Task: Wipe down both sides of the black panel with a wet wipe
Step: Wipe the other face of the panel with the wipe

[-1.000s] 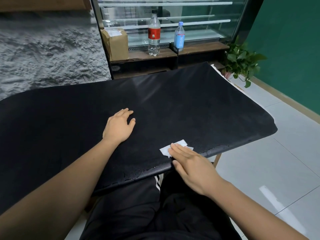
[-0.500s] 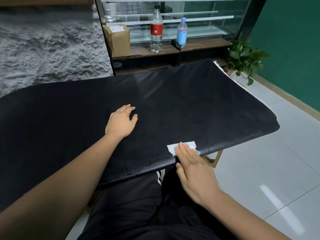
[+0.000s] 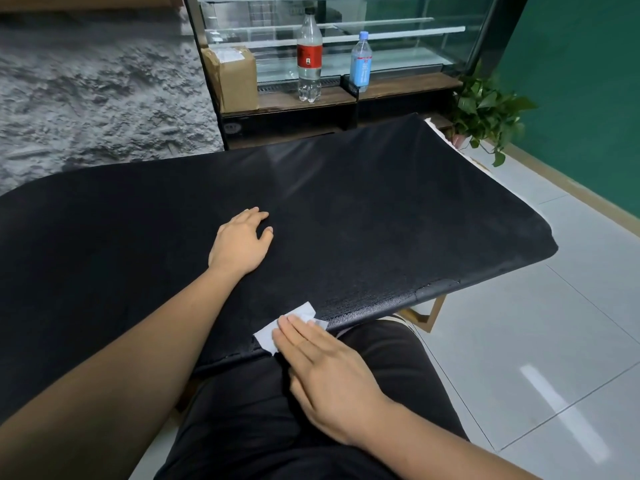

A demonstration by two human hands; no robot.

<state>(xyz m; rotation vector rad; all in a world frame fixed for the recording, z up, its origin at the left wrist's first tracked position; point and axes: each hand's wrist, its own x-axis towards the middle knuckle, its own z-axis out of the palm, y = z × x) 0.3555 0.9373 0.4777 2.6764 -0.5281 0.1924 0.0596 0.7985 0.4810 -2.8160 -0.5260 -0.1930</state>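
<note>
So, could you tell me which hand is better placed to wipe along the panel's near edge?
The right hand: its fingers press the wipe at that edge; the left hand rests empty further up the panel.

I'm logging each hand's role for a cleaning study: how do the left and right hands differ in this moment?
The left hand rests bare on the black panel, well in from the near edge; the right hand sits at that near edge. The left hand touches the panel directly, while the right hand's straight fingers press a white wet wipe flat. Both lie palm down, and neither grips anything.
</note>
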